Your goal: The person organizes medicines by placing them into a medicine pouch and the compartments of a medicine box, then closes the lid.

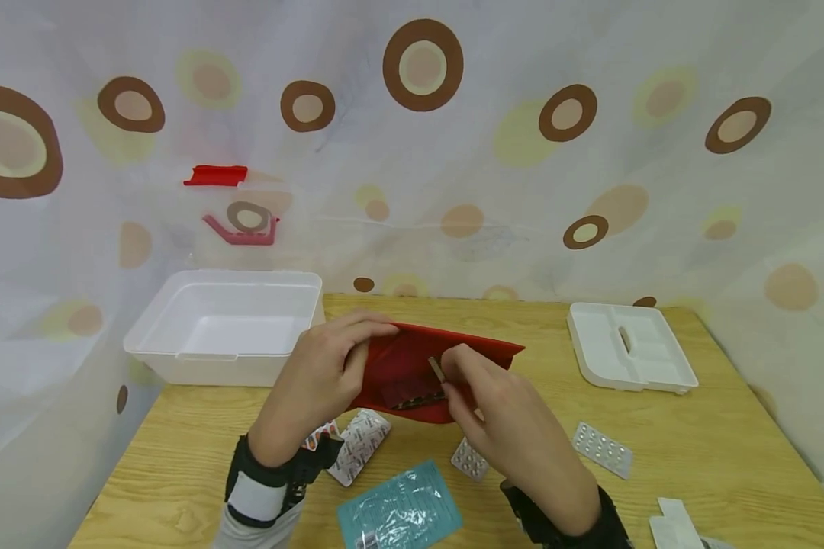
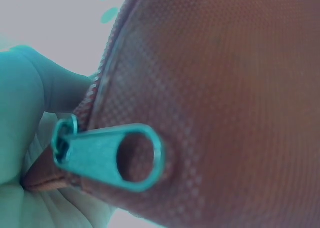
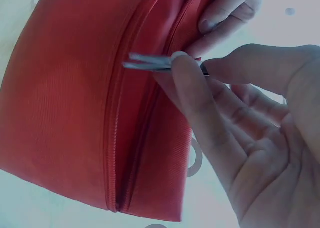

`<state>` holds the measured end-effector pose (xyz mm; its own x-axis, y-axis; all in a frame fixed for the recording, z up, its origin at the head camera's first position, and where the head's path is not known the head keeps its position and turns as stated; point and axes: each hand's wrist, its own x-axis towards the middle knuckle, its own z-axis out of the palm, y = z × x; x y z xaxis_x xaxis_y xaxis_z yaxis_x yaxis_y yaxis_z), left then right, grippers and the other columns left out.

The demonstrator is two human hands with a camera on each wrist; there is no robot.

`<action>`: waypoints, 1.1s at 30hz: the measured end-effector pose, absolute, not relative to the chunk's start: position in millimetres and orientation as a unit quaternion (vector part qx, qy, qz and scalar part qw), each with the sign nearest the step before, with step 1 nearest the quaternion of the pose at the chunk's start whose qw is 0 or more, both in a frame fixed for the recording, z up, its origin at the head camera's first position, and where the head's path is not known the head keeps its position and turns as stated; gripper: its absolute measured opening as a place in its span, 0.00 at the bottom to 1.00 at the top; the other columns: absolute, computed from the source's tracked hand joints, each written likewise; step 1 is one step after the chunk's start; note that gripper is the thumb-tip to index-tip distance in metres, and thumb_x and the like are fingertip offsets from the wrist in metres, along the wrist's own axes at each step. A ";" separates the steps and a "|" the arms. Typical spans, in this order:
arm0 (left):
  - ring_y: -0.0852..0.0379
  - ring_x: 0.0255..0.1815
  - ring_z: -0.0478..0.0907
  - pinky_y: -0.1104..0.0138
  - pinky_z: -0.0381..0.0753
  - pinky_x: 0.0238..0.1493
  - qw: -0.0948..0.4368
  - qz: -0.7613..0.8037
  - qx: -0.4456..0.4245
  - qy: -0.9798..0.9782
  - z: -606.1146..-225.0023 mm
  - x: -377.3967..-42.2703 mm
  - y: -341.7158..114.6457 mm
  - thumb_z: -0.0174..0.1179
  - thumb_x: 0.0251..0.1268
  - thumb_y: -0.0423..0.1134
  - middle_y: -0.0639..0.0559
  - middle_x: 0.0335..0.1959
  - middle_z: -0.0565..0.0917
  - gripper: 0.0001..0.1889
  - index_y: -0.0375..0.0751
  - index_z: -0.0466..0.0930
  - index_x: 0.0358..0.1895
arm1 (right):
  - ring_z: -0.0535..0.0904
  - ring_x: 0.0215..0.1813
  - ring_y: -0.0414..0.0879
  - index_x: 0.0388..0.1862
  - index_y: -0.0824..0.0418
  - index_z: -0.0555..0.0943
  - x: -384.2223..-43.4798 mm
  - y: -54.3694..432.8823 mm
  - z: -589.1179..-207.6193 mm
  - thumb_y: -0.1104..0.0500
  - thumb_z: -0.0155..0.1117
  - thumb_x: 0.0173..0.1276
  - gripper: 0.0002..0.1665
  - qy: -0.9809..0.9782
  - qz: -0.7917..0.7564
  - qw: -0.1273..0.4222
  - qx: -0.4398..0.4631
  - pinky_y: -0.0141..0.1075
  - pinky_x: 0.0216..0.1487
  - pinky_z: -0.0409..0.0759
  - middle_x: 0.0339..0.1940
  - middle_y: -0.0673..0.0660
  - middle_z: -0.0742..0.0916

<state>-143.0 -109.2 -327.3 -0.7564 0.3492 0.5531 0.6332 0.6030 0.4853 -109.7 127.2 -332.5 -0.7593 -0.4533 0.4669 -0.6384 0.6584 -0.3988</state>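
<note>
A red zippered pouch point(image 1: 407, 354) is held up above the table with its mouth open. My left hand point(image 1: 326, 374) grips the pouch's left end, thumb against the fabric. Beside that hand, the metal zipper pull point(image 2: 92, 158) fills much of the left wrist view. At the pouch's opening, my right hand point(image 1: 511, 415) pinches small metal tweezers point(image 3: 147, 62) between thumb and index finger, their two tips pointing across the zipped opening. Inside the pouch a dark strip point(image 1: 419, 400) shows, too small to identify.
A white bin point(image 1: 240, 370) stands at the back left, a white compartment tray point(image 1: 593, 366) at the back right. Blister packs point(image 1: 603, 450), a foil pack point(image 1: 362, 446), a teal packet point(image 1: 401, 511) and a white paper piece point(image 1: 676, 526) lie on the wooden table point(image 1: 522, 503).
</note>
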 end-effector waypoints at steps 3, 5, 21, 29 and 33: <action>0.57 0.48 0.85 0.64 0.85 0.42 0.208 -0.344 -0.282 -0.871 -327.8 -142.9 -108.5 0.51 0.73 0.25 0.53 0.53 0.86 0.16 0.41 0.88 0.51 | 0.81 0.37 0.35 0.50 0.58 0.76 -109.8 127.8 -332.8 0.69 0.71 0.63 0.20 -0.884 0.309 0.169 0.309 0.29 0.37 0.83 0.40 0.48 0.85; 0.57 0.48 0.85 0.64 0.85 0.43 0.206 -0.345 -0.281 -0.871 -326.9 -142.6 -107.9 0.51 0.73 0.25 0.53 0.53 0.86 0.16 0.41 0.88 0.51 | 0.82 0.39 0.36 0.51 0.59 0.77 -109.6 128.4 -332.2 0.69 0.72 0.63 0.19 -0.877 0.318 0.178 0.315 0.30 0.39 0.84 0.42 0.49 0.85; 0.57 0.49 0.84 0.64 0.86 0.48 0.194 -0.338 -0.286 -0.875 -326.2 -141.0 -104.9 0.52 0.73 0.26 0.54 0.53 0.86 0.16 0.42 0.88 0.51 | 0.80 0.36 0.37 0.43 0.55 0.86 -130.6 117.4 -365.0 0.67 0.76 0.61 0.13 -0.894 0.231 0.174 0.343 0.30 0.39 0.84 0.39 0.48 0.86; 0.58 0.47 0.85 0.64 0.85 0.46 0.192 -0.338 -0.295 -0.873 -325.4 -142.5 -105.6 0.51 0.73 0.26 0.54 0.50 0.87 0.16 0.42 0.88 0.50 | 0.84 0.41 0.40 0.47 0.57 0.86 -133.4 115.1 -368.7 0.66 0.75 0.62 0.15 -0.896 0.250 0.159 0.331 0.35 0.43 0.86 0.43 0.50 0.88; 0.59 0.46 0.85 0.64 0.85 0.45 0.190 -0.336 -0.289 -0.876 -325.9 -142.8 -106.3 0.52 0.73 0.26 0.54 0.50 0.87 0.16 0.42 0.88 0.50 | 0.82 0.39 0.38 0.46 0.55 0.86 -130.6 118.0 -363.4 0.66 0.75 0.62 0.14 -0.893 0.261 0.161 0.330 0.32 0.41 0.85 0.43 0.48 0.87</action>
